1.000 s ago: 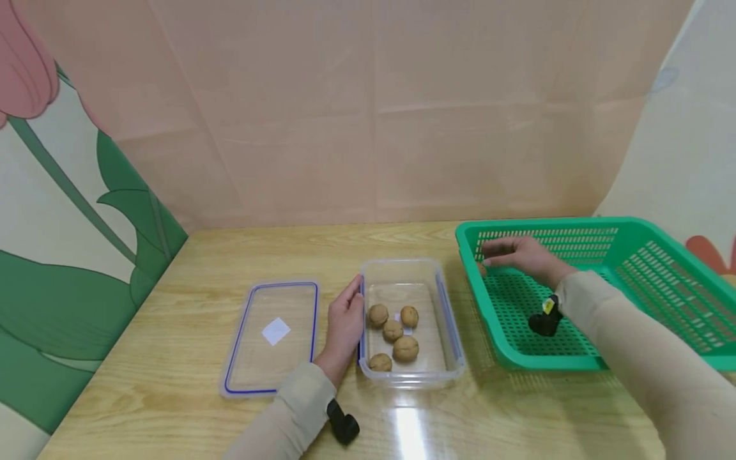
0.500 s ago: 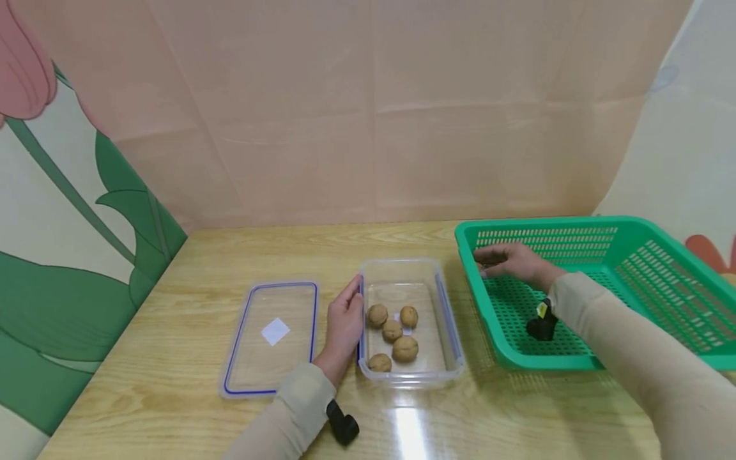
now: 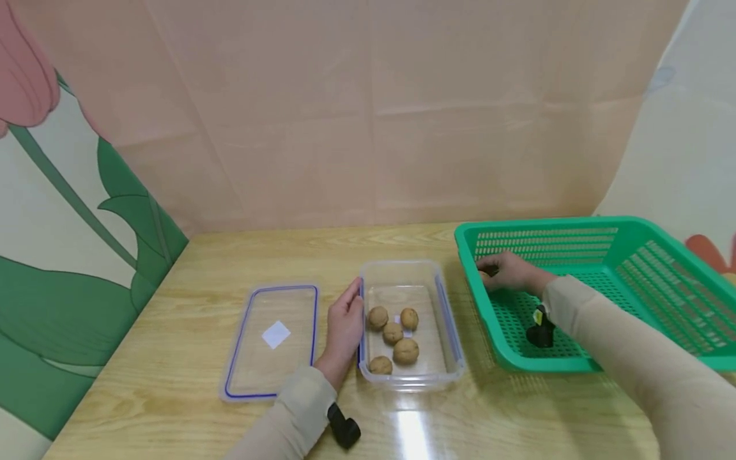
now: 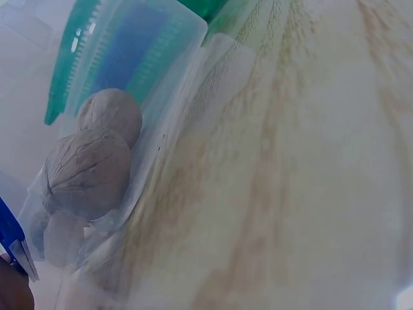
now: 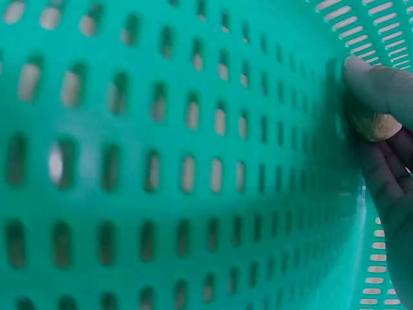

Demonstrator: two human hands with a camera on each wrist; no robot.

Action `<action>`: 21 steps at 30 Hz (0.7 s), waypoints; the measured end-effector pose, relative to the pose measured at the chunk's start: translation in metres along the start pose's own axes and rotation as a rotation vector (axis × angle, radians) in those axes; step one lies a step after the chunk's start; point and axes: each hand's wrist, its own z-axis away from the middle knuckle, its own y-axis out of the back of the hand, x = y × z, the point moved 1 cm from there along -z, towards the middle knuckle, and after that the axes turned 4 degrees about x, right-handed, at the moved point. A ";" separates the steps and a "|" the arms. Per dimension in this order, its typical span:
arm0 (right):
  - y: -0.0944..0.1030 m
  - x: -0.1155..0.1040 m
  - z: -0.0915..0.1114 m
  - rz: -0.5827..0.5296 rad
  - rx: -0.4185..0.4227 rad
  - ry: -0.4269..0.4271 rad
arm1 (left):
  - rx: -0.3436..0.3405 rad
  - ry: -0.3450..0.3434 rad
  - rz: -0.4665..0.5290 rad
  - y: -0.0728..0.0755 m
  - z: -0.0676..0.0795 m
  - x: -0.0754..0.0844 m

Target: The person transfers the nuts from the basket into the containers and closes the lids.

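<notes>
My left hand rests along the left side of a clear plastic food container, fingers fairly straight against its wall. Inside lie several walnuts, in the left and near part. In the left wrist view, walnuts show through the clear wall, above a blue latch. My right hand reaches into a green plastic basket at its left wall. Seen from the right wrist, thumb and fingers pinch a walnut close to that wall, partly hidden by the thumb.
A clear lid with a blue seal and a white paper square lies flat left of the container. All stand on a wooden table, with a pink cloth backdrop behind it.
My right hand has lowered in the basket toward its left wall, and its fingers have closed round a walnut. The left hand and the walnuts in the container stay put.
</notes>
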 end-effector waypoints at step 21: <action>0.021 -0.011 0.005 -0.049 0.101 -0.055 | -0.004 -0.002 -0.008 0.000 0.001 0.001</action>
